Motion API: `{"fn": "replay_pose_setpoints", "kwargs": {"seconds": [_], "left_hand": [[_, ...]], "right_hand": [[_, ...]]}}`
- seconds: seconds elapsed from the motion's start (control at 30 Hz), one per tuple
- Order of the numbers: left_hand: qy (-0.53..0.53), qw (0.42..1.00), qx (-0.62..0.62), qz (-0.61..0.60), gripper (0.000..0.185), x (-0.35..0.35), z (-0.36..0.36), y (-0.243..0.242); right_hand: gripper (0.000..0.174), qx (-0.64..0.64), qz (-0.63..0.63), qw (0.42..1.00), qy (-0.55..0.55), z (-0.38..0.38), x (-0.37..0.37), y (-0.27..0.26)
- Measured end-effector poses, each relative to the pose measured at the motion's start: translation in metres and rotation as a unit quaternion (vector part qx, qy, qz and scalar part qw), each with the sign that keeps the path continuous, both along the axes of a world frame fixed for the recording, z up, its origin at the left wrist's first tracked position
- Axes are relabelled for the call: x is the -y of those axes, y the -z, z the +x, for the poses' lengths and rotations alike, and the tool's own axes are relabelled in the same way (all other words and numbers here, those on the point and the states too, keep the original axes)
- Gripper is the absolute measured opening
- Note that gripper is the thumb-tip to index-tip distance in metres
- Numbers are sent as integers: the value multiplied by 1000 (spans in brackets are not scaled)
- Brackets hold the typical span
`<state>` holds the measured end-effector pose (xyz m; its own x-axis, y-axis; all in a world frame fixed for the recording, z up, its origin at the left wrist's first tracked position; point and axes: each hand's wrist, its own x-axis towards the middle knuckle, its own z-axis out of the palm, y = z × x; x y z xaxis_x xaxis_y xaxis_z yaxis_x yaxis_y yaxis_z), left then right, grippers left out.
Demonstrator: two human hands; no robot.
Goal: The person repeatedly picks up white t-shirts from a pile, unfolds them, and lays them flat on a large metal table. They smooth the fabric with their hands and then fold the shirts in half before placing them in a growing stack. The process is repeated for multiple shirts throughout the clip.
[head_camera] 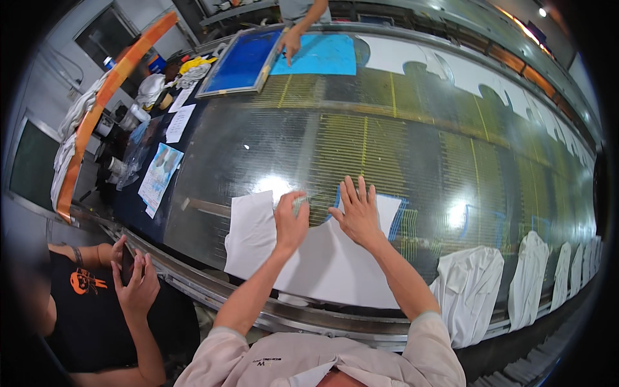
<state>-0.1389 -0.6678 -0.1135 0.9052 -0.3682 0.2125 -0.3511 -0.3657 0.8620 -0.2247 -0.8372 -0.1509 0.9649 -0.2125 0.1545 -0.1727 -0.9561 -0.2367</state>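
A white cut fabric panel (338,261) with a curved neckline lies on the dark printing table before me, its lower edge hanging over the front rail. My left hand (291,222) is curled above its left part, near the neckline. Between the thumb and fingers shows a small pale-green piece (300,204); what it is cannot be made out. My right hand (360,213) rests with fingers spread over the panel's right shoulder, holding nothing. Blue lines (400,217) run along that shoulder's edge on the table.
A framed blue printing screen (242,60) lies at the far side, beside a light-blue sheet (324,55) and a co-worker's hand (291,44). Another person at left holds a phone (127,263). Bunched white fabric pieces (469,290) hang over the front edge at right. Papers (161,174) lie left.
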Motion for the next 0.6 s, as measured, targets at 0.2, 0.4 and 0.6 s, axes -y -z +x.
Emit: {"fn": "replay_pose_setpoints", "kwargs": {"seconds": [0.2, 0.4, 0.6], "left_hand": [[65, 986, 105, 114, 39, -65, -90, 6], [127, 944, 158, 262, 67, -89, -121, 26], [142, 923, 166, 316, 70, -87, -122, 36]], "right_hand": [[73, -19, 3, 1000, 3, 0, -2, 1], [71, -8, -12, 1000, 0, -1, -4, 1], [72, 13, -14, 1000, -2, -4, -5, -3]]}}
